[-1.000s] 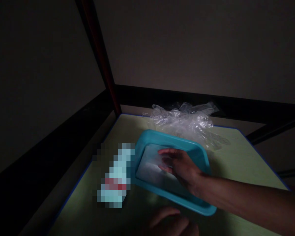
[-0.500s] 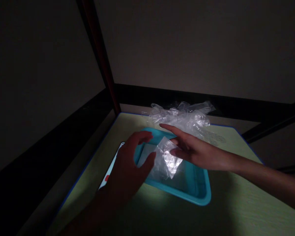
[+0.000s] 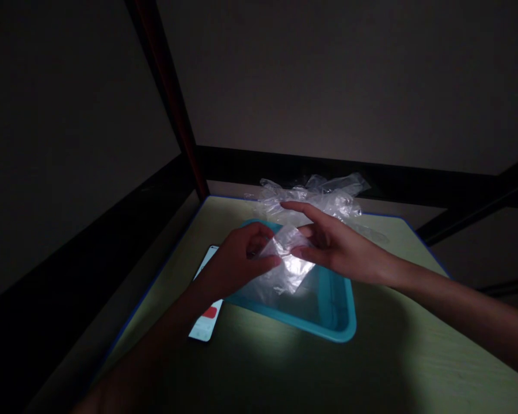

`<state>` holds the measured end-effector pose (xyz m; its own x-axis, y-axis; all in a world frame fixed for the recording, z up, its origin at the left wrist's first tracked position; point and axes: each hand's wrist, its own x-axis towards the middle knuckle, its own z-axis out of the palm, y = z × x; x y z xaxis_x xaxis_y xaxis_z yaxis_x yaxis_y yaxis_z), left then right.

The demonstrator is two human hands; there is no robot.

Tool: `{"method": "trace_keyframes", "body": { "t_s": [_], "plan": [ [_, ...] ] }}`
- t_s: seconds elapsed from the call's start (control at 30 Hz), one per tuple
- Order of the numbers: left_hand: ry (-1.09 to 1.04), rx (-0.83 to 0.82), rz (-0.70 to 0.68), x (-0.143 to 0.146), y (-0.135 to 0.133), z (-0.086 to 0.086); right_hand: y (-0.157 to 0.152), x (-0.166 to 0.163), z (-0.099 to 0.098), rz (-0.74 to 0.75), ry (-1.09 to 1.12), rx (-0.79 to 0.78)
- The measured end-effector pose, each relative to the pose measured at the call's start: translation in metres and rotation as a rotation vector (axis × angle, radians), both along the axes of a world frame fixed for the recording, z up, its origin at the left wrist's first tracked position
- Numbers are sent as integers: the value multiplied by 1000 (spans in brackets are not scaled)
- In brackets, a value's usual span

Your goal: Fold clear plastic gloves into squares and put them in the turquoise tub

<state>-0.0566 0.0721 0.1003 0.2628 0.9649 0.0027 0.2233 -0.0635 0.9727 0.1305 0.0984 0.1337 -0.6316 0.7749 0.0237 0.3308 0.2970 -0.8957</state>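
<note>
The left grip [image 3: 242,253] has just closed on the clear plastic [image 3: 297,271]; the right grip [image 3: 343,247] pinches its other side, so both now hold it, over the tray [image 3: 350,322]

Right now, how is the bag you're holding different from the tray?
The bag is see-through and crinkly; the tray is solid blue-green and smoother.
The bag is smaller; the tray is bigger.
The bag is held up by the right hand; the tray rests on the table.
Both are partly hidden by that hand.
</note>
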Motion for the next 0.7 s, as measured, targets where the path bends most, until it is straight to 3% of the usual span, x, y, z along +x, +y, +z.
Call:
{"method": "trace_keyframes", "body": {
  "t_s": [0.17, 0.33, 0.43, 0.53, 0.7],
  "plan": [
    [146, 133, 11, 1, 1, 4, 0, 3, -3, -38, 85, -124],
    [330, 445, 19, 1, 4, 4, -1, 13, -3, -26, -91, 178],
    [508, 729, -184, 0, 8, 2, -4, 23, -4, 94, -247, 409],
    [753, 940, -422, 4, 14, -1, -7, 35, -5, 146, -333, 536],
    [946, 954, -556, 17, 24, -3, -15, 55, -3, 70, -370, 599]
  ]
}}
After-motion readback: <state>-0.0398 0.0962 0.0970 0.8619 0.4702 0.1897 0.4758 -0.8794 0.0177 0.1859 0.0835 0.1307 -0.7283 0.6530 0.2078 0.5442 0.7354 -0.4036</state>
